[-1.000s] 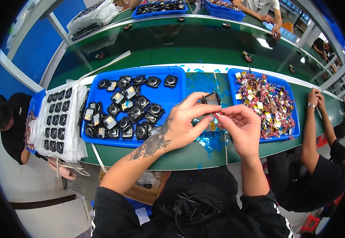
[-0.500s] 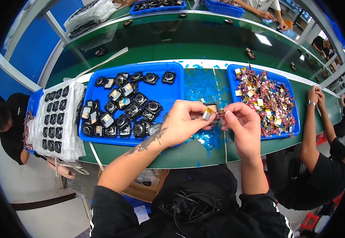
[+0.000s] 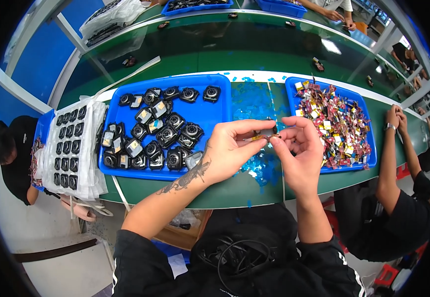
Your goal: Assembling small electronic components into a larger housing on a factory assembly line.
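Observation:
My left hand (image 3: 232,151) grips a small black watch case (image 3: 275,129) by its edge between thumb and fingers. The case is now seen nearly edge-on, its inside mostly hidden. My right hand (image 3: 301,151) meets it at the right, thumb and fingertips pinched on a tiny part beside my left thumb; its kind is too small to make out. To the left, a blue tray (image 3: 226,106) holds many black watch cases (image 3: 166,137), some with silvery parts in them. At the right, another blue tray (image 3: 373,154) is heaped with small red, yellow and white electronic parts (image 3: 333,126).
Blue film scraps (image 3: 254,106) litter the green table (image 3: 220,197) between the trays. White sheets (image 3: 87,171) with rows of watch cases lie at far left. Beyond, a green conveyor belt (image 3: 215,59) carries scattered parts. Co-workers sit left, right and across; one's hands (image 3: 397,118) are at right.
The watch case has tipped from facing up to nearly edge-on in my left hand. My right hand has drawn slightly closer to my left thumb. Parts on the belt have shifted right.

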Demonstrator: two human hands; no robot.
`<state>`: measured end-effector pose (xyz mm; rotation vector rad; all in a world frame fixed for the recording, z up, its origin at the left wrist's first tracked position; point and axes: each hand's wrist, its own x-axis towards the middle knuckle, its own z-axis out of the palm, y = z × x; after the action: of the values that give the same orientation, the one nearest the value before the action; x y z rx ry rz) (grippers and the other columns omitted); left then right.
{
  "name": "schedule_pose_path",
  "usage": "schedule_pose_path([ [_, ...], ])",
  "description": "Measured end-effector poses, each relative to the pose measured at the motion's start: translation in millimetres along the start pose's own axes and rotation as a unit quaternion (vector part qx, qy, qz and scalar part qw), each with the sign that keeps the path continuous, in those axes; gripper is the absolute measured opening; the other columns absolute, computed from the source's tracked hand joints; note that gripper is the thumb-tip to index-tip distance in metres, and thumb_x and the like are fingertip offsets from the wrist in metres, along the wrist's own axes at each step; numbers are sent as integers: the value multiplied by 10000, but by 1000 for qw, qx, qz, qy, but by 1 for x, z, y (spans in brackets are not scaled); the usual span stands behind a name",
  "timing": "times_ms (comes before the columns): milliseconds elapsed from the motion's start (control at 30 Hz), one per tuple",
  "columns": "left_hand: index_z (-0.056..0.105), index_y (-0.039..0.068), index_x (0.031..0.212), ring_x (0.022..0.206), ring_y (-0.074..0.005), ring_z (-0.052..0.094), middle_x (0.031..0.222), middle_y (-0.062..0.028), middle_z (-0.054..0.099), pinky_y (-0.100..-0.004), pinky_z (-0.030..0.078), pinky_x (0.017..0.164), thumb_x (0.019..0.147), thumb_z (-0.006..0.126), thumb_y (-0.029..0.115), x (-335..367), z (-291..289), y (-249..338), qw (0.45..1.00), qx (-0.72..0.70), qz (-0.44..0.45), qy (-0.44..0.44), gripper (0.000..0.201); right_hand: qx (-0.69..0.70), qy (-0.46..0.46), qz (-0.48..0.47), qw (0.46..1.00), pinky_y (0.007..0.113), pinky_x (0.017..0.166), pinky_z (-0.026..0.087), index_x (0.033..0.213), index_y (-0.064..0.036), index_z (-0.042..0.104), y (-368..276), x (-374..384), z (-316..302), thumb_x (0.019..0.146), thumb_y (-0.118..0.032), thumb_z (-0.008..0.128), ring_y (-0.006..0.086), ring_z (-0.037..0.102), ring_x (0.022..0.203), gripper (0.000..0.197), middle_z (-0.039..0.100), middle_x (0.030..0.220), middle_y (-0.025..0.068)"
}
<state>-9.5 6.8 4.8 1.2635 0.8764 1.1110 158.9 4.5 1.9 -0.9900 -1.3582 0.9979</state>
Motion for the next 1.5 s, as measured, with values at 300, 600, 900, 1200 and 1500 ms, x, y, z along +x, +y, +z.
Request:
schedule_pose_path([
  [300, 600, -8, 1236, 1089, -168, 601, 1209, -123, 611, -298, 502, 945, 865, 605, -66, -1, 5, -4, 999, -9, 50, -3, 375, -179, 0, -42, 983, 191, 608, 444, 1171, -33, 553, 1, 2, -1, 793, 11, 708, 71, 532, 677, 410, 611, 863, 36],
  [600, 344, 36, 1432, 1217, -260, 526, 1382, -206, 464, -396, 432, 1009, 888, 586, 40, 1, -15, 2, 972, 207, 95, 54, 595, -203, -89, -62, 973, 291, 672, 556, 1225, -48, 543, -3, 29, 3, 801, 32, 664, 150, 651, 779, 448, 627, 847, 82],
  [900, 301, 26, 1455, 1407, -368, 264, 1499, -257, 280, -485, 238, 1137, 912, 468, 139, 21, -55, -38, 679, 722, 52, 123, 579, -218, -118, 156, 956, 254, 571, 538, 1032, 40, 575, 71, 246, 6, 774, -24, 730, 141, 641, 668, 307, 692, 828, 110],
  [1200, 453, 7, 1321, 1216, -352, 460, 1244, -203, 523, -561, 281, 1073, 858, 597, 205, 20, -55, -32, 662, 725, 55, 180, 524, -468, -39, 60, 881, 370, 859, 507, 946, -43, 670, 100, 253, 15, 673, -244, 827, 308, 647, 977, 373, 674, 990, 163],
  [1500, 498, 4, 1129, 1000, -343, 568, 1009, -171, 622, -435, 485, 843, 806, 651, 79, 22, -55, -10, 703, 695, 7, 150, 365, -490, -114, -109, 857, 365, 688, 519, 887, -23, 683, 22, 233, -51, 806, -158, 680, 272, 665, 747, 157, 679, 802, 135],
])
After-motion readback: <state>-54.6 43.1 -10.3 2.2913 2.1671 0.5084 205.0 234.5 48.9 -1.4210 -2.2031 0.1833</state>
